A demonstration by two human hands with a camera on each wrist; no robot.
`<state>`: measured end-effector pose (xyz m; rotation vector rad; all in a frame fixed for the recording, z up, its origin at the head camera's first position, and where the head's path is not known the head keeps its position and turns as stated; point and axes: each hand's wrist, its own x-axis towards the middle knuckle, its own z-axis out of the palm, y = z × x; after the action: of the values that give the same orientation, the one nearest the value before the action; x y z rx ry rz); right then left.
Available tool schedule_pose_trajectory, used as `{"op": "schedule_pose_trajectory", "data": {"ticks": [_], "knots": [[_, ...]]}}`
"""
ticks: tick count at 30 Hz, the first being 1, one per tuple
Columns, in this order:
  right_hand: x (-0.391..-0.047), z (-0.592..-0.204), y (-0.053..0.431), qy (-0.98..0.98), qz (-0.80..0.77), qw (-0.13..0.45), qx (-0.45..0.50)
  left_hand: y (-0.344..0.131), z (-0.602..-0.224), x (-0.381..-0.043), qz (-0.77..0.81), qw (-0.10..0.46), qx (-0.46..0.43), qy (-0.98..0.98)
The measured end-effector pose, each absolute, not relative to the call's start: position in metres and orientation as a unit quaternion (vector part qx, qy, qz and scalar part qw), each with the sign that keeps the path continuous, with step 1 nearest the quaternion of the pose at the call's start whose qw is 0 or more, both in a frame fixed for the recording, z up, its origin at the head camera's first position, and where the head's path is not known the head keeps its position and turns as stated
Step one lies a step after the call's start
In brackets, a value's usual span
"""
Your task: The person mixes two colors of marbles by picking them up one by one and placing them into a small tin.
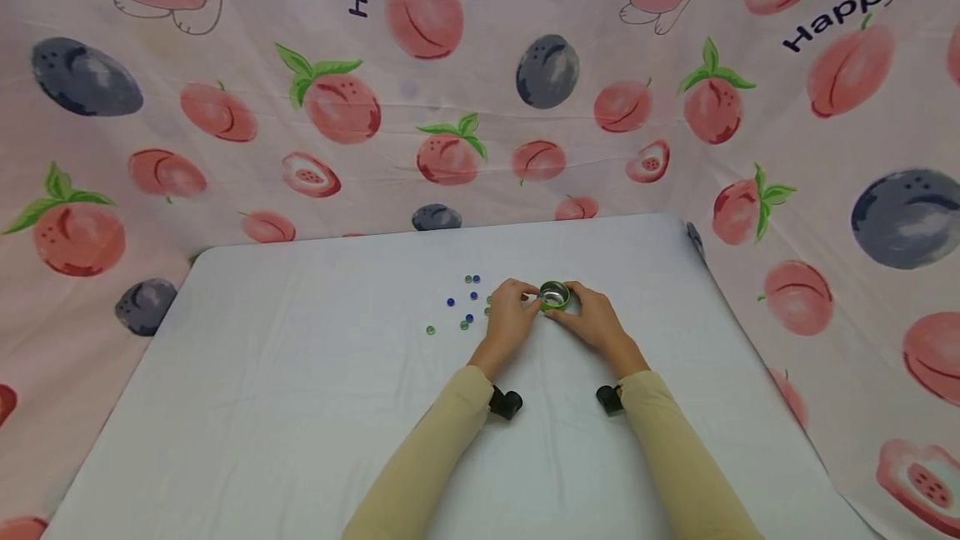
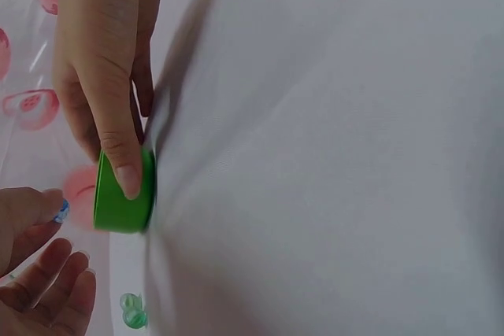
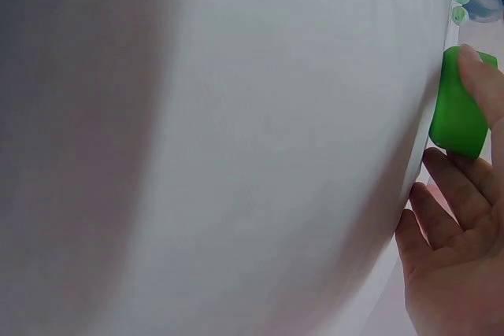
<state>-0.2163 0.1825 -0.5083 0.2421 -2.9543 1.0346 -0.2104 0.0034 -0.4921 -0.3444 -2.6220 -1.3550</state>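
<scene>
A small green bowl (image 1: 554, 295) with a shiny metal inside stands upright on the white table. My right hand (image 1: 597, 322) grips its side, thumb on the near wall and fingers round the far right. In the right wrist view the thumb of that hand (image 3: 461, 273) lies against the green bowl (image 3: 459, 108). Between thumb and fingertip my left hand (image 1: 513, 322) pinches a blue marble (image 2: 61, 212), close to the bowl's left rim. Left of the hands lie loose glass marbles, among them a green marble (image 1: 431, 330) and a blue marble (image 1: 451, 302).
The white cloth-covered table (image 1: 300, 407) spreads out around the hands. A fruit-print curtain (image 1: 465, 90) hangs behind it and along both sides. Two green marbles (image 1: 490, 300) lie right beside the left hand, partly hidden by it.
</scene>
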Motion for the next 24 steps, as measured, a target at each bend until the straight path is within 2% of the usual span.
{"op": "schedule_pose_trajectory", "data": {"ticks": [10, 24], "knots": [[-0.217, -0.510, 0.184, -0.941, 0.330, 0.000, 0.077, 0.013, -0.499, -0.221, -0.447, 0.059, -0.109, -0.886], [-0.217, -0.509, 0.183, -0.942, 0.327, 0.000, 0.077, 0.016, -0.503, -0.225, -0.457, 0.050, -0.107, -0.881]]}}
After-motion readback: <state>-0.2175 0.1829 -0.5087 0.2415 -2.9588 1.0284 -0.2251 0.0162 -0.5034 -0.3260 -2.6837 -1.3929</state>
